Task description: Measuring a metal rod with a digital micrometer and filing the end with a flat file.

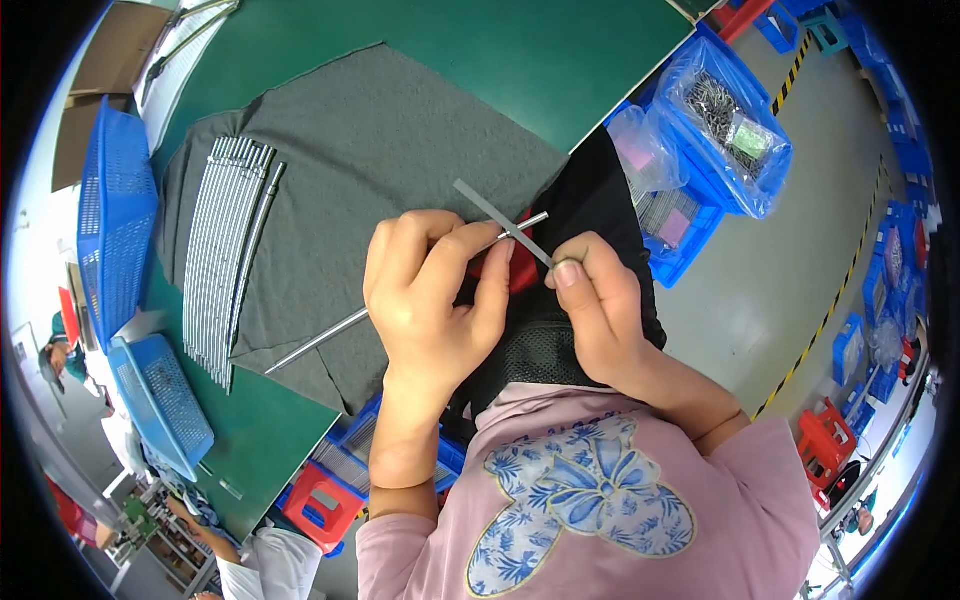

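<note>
My left hand (432,300) grips a thin metal rod (330,338) between thumb and fingers, holding it slantwise over the grey cloth (370,150) so its end meets the flat grey strip (500,220) pinched in my right hand (600,310). More rods (225,250) lie side by side on the cloth, ready to reach. Right of the green counter (520,50), a blue bin (715,215) holds a clear bag (730,130) of small metal parts with a greenish label.

Bare grey cloth (400,130) beyond rods (222,250)
</note>
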A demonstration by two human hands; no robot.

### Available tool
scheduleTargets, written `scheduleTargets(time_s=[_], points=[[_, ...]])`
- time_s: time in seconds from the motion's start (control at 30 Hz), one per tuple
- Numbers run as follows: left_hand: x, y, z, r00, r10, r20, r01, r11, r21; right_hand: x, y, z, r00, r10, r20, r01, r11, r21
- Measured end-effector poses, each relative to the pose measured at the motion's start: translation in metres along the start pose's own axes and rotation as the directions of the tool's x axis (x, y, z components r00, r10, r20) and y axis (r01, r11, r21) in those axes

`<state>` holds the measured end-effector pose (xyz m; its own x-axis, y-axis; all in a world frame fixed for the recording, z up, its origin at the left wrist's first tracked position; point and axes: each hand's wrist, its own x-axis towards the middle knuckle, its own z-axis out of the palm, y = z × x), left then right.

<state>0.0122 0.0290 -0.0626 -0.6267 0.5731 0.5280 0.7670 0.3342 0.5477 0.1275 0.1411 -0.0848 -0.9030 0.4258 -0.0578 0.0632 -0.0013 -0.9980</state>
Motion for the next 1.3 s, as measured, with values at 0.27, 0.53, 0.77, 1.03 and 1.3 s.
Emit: scheduleTargets(time_s=[0.27, 0.53, 0.77, 1.03, 1.3], points=[[-0.001, -0.003, 0.001, 1.000, 0.019, -0.020, -0.019, 1.000, 0.002, -0.004, 0.001, 0.011, 0.996, -0.044, -0.079, 0.033, 0.991, -0.131], [-0.001, -0.001, 0.002, 0.998, 0.042, -0.036, -0.042, 0.999, 0.000, -0.005, 0.000, 0.022, 0.988, -0.002, -0.153, -0.006, 0.999, -0.050], [-0.001, -0.002, 0.004, 0.997, 0.057, -0.060, -0.057, 0.998, 0.001, -0.002, 0.012, 0.011, 0.860, -0.511, 0.007, 0.407, 0.677, -0.613], [0.001, -0.003, 0.004, 0.996, 0.060, -0.061, -0.062, 0.998, -0.029, -0.014, 0.001, -0.002, 0.823, -0.536, 0.186, 0.478, 0.478, -0.737], [0.002, -0.003, 0.004, 0.998, 0.045, -0.052, -0.048, 0.998, -0.050, -0.019, 0.003, -0.012, 0.812, -0.543, 0.212, 0.493, 0.446, -0.747]])
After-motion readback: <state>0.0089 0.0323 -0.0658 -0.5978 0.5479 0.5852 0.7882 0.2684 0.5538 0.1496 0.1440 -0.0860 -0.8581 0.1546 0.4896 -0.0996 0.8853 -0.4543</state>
